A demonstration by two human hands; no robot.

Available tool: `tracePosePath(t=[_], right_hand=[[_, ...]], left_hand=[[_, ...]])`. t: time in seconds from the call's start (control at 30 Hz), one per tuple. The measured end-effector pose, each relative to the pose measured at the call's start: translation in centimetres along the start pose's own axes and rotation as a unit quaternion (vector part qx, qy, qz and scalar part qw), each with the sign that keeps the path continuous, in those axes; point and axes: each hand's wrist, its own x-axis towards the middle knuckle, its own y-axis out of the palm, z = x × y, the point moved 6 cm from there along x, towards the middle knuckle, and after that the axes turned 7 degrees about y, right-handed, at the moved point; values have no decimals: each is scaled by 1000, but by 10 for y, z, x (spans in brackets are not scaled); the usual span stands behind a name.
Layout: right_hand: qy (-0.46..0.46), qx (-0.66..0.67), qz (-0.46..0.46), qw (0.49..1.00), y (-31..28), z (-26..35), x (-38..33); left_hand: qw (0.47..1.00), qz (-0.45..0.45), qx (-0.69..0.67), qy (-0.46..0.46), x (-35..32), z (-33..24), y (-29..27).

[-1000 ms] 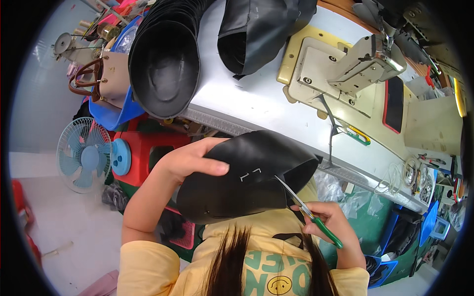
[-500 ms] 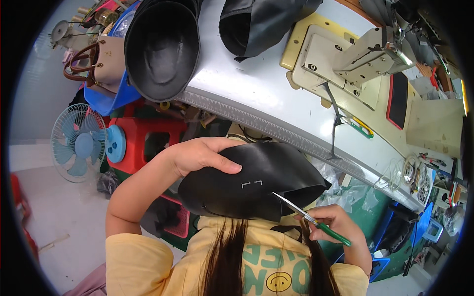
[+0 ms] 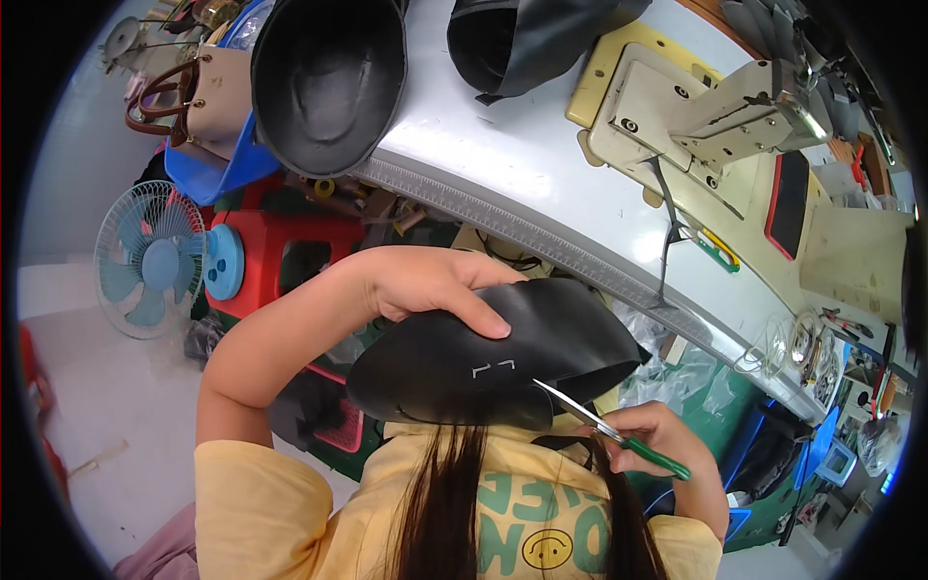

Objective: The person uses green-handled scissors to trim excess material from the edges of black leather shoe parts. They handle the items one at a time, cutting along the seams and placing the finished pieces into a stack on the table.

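My left hand [image 3: 435, 288] grips a curved black leather-like piece [image 3: 570, 324] in front of my chest, thumb on top and the other fingers hidden behind its upper edge. Two small white corner marks [image 3: 494, 368] show on its face. At its lower right the piece gapes into an opening. Green-handled scissors [image 3: 585, 414] are in my right hand [image 3: 661, 435], fingers closed round the handles. Their pointed blades lie along the piece's lower right, tip a little below the white marks. Whether the second blade is inside the opening cannot be seen.
A white table with a metal ruler [image 3: 483, 215] along its edge lies ahead. On it stand black hollow shells [image 3: 329, 87], a sewing machine [image 3: 739, 121] and a green-yellow cutter [image 3: 718, 251]. Left are a blue fan [image 3: 159, 266], a red stool [image 3: 253, 253] and a handbag [image 3: 217, 106].
My left hand has slid right along the piece, its thumb now closer to the white marks. The scissors and right hand have hardly moved. The view has shifted slightly.
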Motion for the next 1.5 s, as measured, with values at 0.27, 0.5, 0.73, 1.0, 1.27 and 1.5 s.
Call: tracePosePath(t=[0.27,0.5,0.73,1.0,1.27,1.5], right_hand=[[-118,-252,-58,959,-8,31,-16],[-74,-270,-33,959,-10,36,-20],[-58,-225,-24,972,-15,27,-26],[53,-188,28,980,-18,13,-28],[-1,-312,-45,949,-9,42,-32],[-4,-353,-46,934,-9,46,-35]], left_hand=[[999,12,-38,-29,15,16,7],[998,32,-33,-34,23,23,8],[996,70,-38,-43,31,25,13],[990,120,-37,-60,42,30,21],[988,128,-31,-76,54,40,22],[980,178,-47,-74,60,41,30]])
